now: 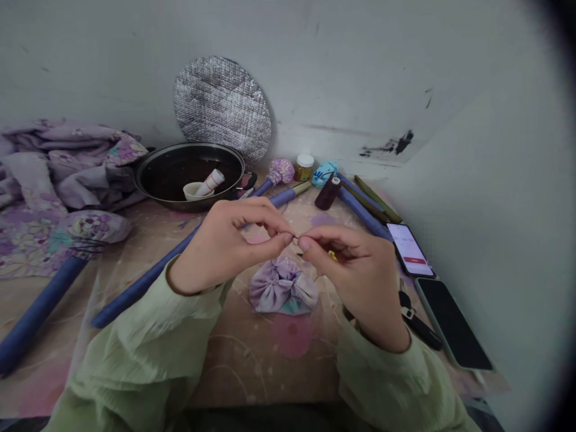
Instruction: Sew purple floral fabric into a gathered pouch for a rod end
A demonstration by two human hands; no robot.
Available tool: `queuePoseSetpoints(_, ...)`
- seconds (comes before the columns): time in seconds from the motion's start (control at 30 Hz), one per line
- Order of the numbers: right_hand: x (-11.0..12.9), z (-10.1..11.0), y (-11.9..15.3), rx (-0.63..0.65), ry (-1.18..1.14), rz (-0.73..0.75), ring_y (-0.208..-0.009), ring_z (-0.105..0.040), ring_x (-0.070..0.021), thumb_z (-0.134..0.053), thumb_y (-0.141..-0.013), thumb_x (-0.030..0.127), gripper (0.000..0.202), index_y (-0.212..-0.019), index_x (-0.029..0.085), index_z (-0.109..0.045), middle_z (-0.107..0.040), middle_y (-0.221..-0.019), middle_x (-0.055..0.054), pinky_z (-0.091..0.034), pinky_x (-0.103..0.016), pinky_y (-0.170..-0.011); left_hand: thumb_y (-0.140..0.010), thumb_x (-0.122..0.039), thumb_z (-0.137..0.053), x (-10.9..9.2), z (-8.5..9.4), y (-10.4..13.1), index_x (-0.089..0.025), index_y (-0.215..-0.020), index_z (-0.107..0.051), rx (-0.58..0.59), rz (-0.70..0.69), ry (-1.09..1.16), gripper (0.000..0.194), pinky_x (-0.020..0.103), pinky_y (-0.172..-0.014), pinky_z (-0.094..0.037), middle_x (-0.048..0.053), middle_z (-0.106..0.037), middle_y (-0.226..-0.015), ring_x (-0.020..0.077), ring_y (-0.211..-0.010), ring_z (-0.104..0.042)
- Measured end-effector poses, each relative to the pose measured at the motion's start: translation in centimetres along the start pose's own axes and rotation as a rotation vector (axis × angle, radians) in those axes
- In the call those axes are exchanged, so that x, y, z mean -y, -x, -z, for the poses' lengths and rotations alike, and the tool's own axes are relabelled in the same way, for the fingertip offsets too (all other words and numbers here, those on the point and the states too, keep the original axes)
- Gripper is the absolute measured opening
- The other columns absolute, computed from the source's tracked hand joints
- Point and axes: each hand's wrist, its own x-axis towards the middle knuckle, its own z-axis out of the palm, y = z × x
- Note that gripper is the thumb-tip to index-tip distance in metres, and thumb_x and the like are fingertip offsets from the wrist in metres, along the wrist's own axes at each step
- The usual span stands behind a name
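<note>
My left hand [238, 243] and my right hand [355, 261] meet fingertip to fingertip over the table. Each one pinches thumb against forefinger on a thin dark thread [295, 236] that shows between the tips. Something small and yellow [333, 255] shows by the fingers of the right hand; what it is cannot be made out. Just below the hands a gathered lilac cloth bundle [283, 288] lies on the patterned tabletop [252, 366], touched by neither hand.
Behind stand a black pan [153, 177] holding a small bowl, a silver round mat [222, 108], a jar [304, 168] and a dark thread spool [327, 193]. Blue sticks [45, 312] and floral cloth [76, 162] lie left; two phones [454, 324] and keys [420, 329] lie right.
</note>
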Motion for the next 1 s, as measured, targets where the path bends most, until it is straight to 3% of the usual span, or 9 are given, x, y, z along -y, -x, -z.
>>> queuePoseSetpoints(0.17,0.1,0.2,-0.1,0.023,-0.045,-0.030,-0.048,-0.054,-0.0079,-0.061,-0.077,0.026,0.010,-0.075,0.019,-0.068,-0.065,-0.060,0.002,-0.043,-0.020,-0.045,-0.073,-0.019,-0.064,0.2,0.2,0.0,-0.017,-0.071,-0.068,-0.022,-0.007,0.004,0.005,0.023,-0.061,-0.044,0.002,-0.062,-0.067,0.0112,-0.064,-0.055)
queuePoseSetpoints(0.3,0.2,0.6,-0.2,0.122,-0.095,-0.066,-0.044,-0.051,-0.0069,-0.061,-0.078,0.027,0.012,-0.080,0.018,-0.068,-0.065,-0.061,0.001,-0.043,-0.019,-0.043,-0.073,-0.018,-0.064,0.4,0.3,0.0,-0.018,-0.070,-0.067,-0.043,-0.024,0.019,0.004,0.025,-0.062,-0.043,0.001,-0.062,-0.068,0.0114,-0.065,-0.054)
queuePoseSetpoints(0.47,0.2,1.1,-0.4,0.187,-0.011,-0.049,-0.053,-0.057,-0.0095,-0.059,-0.079,0.027,0.013,-0.077,0.017,-0.068,-0.065,-0.062,0.000,-0.044,-0.020,-0.049,-0.074,-0.019,-0.062,0.4,0.6,0.0,-0.018,-0.070,-0.067,-0.036,0.006,-0.023,0.006,0.025,-0.064,-0.044,0.001,-0.062,-0.070,0.0120,-0.066,-0.055)
queuePoseSetpoints(0.53,0.3,1.3,-0.4,0.199,0.025,-0.043,-0.053,-0.057,-0.0095,-0.058,-0.080,0.026,0.014,-0.074,0.017,-0.067,-0.064,-0.061,0.001,-0.043,-0.020,-0.049,-0.073,-0.021,-0.064,0.3,0.8,-0.1,-0.019,-0.076,-0.068,-0.023,0.001,-0.074,0.006,0.025,-0.070,-0.045,0.002,-0.063,-0.074,0.0132,-0.071,-0.056)
queuePoseSetpoints(0.7,0.5,1.8,-0.5,0.226,0.055,-0.050,-0.049,-0.052,-0.0077,-0.057,-0.080,0.025,0.014,-0.074,0.017,-0.066,-0.061,-0.059,0.001,-0.040,-0.019,-0.045,-0.069,-0.025,-0.069,0.4,1.2,-0.1,-0.022,-0.097,-0.066,0.035,-0.081,-0.150,0.029,0.032,-0.091,-0.041,0.004,-0.060,-0.100,0.0180,-0.095,-0.054)
queuePoseSetpoints(0.83,0.5,1.9,-0.5,0.225,0.032,-0.053,-0.051,-0.053,-0.0078,-0.058,-0.079,0.026,0.013,-0.076,0.017,-0.067,-0.062,-0.060,0.002,-0.041,-0.019,-0.047,-0.070,-0.024,-0.068,0.3,0.5,0.0,-0.023,-0.091,-0.068,0.127,-0.144,-0.179,0.021,0.037,-0.097,-0.037,0.005,-0.058,-0.107,0.0194,-0.102,-0.052)
queuePoseSetpoints(1.0,0.7,1.8,-0.4,0.240,-0.020,-0.084,-0.050,-0.052,-0.0074,-0.060,-0.077,0.026,0.012,-0.074,0.016,-0.067,-0.061,-0.058,0.002,-0.039,-0.019,-0.045,-0.078,-0.027,-0.062,0.4,-0.4,0.0,-0.022,-0.081,-0.068,0.106,-0.153,-0.191,0.009,0.037,-0.097,-0.036,0.004,-0.061,-0.101,0.0188,-0.101,-0.051)
